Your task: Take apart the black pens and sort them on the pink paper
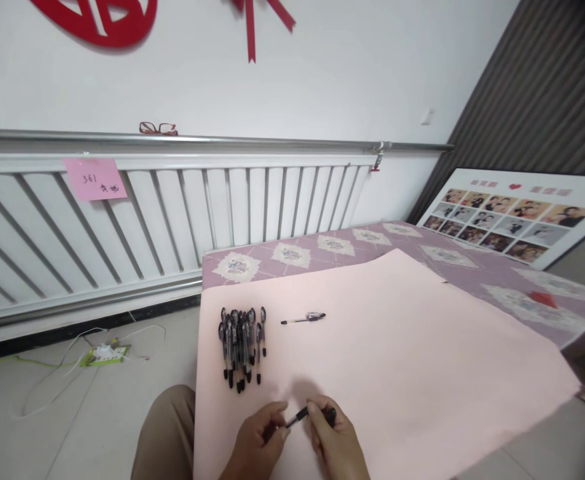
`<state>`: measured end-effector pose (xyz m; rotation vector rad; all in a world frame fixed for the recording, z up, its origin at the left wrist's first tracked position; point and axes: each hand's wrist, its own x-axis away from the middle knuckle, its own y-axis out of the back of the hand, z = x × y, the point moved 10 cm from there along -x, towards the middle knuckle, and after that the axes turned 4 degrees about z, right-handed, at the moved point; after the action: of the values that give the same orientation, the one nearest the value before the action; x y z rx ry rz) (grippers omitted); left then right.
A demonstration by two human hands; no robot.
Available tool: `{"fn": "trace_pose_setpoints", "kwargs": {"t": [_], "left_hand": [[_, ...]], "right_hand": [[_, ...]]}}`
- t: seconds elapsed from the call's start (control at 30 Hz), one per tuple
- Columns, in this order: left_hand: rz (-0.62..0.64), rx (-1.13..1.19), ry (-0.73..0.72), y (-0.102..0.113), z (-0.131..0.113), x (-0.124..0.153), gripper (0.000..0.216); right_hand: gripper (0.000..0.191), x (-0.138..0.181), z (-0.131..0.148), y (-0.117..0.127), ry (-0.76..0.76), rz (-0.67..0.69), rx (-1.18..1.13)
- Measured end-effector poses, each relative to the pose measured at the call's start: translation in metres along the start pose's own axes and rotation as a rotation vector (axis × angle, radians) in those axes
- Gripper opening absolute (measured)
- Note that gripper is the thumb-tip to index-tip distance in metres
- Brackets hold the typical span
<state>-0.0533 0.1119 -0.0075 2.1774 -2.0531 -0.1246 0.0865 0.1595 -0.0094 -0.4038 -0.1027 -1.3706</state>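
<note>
In the head view I hold a black pen above the pink paper. My right hand is closed round its black end. My left hand has its thumb and forefinger at the pen's other, thinner end, which is partly hidden by the fingers. Ahead of my left hand lies a bunch of clear pens with black caps, side by side and partly overlapping. A single pen lies apart, to the right of the bunch.
The paper covers much of a table with a purple patterned cloth. A white radiator runs along the wall behind. A photo board leans at the far right. On the floor to the left are a power strip and cables.
</note>
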Motion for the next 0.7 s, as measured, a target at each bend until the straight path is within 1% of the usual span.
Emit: {"fn": "trace_pose_setpoints", "kwargs": {"t": [0.1,0.17,0.23,0.37,0.43,0.47,0.53,0.6,0.63,0.7], "left_hand": [[-0.037,0.258,0.036,0.004,0.01,0.0,0.043],[-0.064,0.402,0.045,0.006,0.014,0.0,0.05],[-0.104,0.499,0.055,0.01,0.017,-0.002,0.056],[-0.219,0.594,0.069,0.022,0.022,-0.004,0.067],[-0.257,0.63,0.069,0.026,0.022,-0.005,0.062],[-0.246,0.642,0.066,0.026,0.02,-0.005,0.055],[-0.176,0.646,0.051,0.021,0.015,-0.005,0.041],[-0.103,0.632,0.039,0.016,0.011,-0.005,0.034],[-0.089,0.629,0.038,0.015,0.01,-0.004,0.033],[-0.102,0.638,0.043,0.017,0.013,-0.003,0.032]], "right_hand": [[0.034,0.001,0.0,0.015,-0.01,-0.106,-0.164],[0.034,0.003,-0.003,0.02,-0.031,-0.157,-0.288],[0.033,0.007,-0.007,0.017,-0.063,-0.158,-0.363],[0.033,0.012,-0.01,-0.001,-0.099,-0.101,-0.393],[0.034,0.014,-0.012,-0.009,-0.102,-0.082,-0.388],[0.034,0.014,-0.013,-0.013,-0.103,-0.069,-0.373],[0.034,0.013,-0.016,-0.021,-0.092,-0.034,-0.324],[0.032,0.012,-0.017,-0.028,-0.053,0.013,-0.246],[0.03,0.011,-0.017,-0.031,-0.031,0.039,-0.197],[0.028,0.011,-0.017,-0.038,0.002,0.094,-0.078]]}}
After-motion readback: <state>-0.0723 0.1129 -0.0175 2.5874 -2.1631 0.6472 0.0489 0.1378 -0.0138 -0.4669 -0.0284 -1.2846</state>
